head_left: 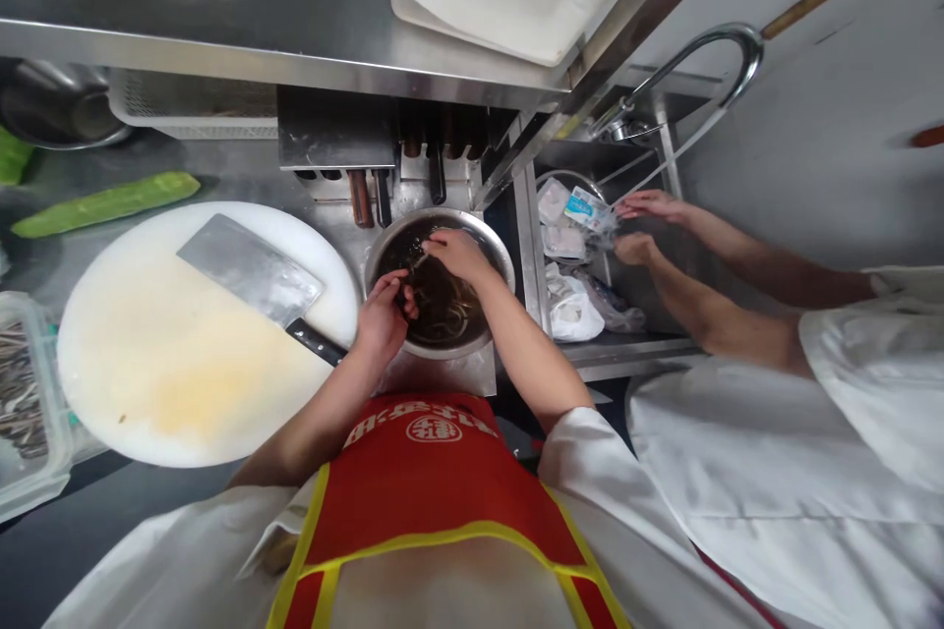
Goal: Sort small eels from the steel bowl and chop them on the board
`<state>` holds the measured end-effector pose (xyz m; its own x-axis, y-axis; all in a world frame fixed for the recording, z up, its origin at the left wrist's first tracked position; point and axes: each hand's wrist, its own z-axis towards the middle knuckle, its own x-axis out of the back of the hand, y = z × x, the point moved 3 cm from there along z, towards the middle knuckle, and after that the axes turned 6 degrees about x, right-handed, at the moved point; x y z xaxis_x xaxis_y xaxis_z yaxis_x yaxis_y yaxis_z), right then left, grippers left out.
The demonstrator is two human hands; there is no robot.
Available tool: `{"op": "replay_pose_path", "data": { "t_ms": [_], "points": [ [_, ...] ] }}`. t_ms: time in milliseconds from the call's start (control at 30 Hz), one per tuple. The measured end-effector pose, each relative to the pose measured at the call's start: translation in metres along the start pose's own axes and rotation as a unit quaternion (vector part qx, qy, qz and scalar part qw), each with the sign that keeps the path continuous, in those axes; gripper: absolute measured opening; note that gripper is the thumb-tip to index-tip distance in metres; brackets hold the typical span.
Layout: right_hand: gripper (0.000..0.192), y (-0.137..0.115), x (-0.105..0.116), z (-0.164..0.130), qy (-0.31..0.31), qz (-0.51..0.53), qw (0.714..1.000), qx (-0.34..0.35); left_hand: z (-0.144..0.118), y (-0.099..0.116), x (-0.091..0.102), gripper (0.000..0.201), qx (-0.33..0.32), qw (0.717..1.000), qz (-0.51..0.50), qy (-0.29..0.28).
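Both of my hands are over a round steel bowl (503, 314) of dark liquid. Long, slender brownish strips (446, 319) lie curled in it; their exact kind is unclear. My left hand (384, 314) is at the bowl's left side, its fingers curled round something small and dark. At the back of the bowl, my right hand (453, 254) has its fingers pinched together near a thin pale bit, too small to name. A cleaver (255, 265) rests on the round white cutting board (140, 334) left of my hands.
A peeled green vegetable (107, 203) lies behind the board. Dark strips fill a clear tub (55, 442) at left. Knives stand in a rack (335, 133). On the right, a co-worker's hands (641, 226) handle packages (564, 216) in a sink under a curved tap (748, 44). A steel shelf overhangs the counter.
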<state>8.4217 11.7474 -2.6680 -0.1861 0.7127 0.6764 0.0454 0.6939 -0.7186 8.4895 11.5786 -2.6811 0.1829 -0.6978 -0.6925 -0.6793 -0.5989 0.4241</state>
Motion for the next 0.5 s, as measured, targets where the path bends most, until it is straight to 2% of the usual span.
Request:
{"op": "replay_pose_path", "data": {
  "t_ms": [67,133,200,267,367,500],
  "points": [
    [0.026,0.000,0.014,-0.007,0.029,0.122,0.992,-0.030,0.003,-0.003,-0.003,0.012,0.039,0.999,-0.024,-0.002],
    [0.024,-0.003,0.027,-0.014,0.063,0.233,0.969,-0.048,0.007,-0.007,-0.009,0.009,0.085,0.995,-0.049,0.003],
    [0.027,-0.010,0.040,-0.023,0.097,0.302,0.947,-0.046,0.012,-0.012,-0.015,0.009,0.129,0.989,-0.071,0.014],
    [0.031,-0.018,0.051,-0.032,0.118,0.335,0.934,-0.039,0.018,-0.017,-0.022,0.013,0.168,0.981,-0.093,0.022],
    [0.035,-0.030,0.061,-0.046,0.131,0.343,0.930,-0.033,0.028,-0.027,-0.034,0.018,0.211,0.969,-0.128,0.017],
    [0.036,-0.039,0.063,-0.069,0.143,0.340,0.929,-0.026,0.039,-0.040,-0.046,0.032,0.219,0.961,-0.169,0.005]
  ]
}}
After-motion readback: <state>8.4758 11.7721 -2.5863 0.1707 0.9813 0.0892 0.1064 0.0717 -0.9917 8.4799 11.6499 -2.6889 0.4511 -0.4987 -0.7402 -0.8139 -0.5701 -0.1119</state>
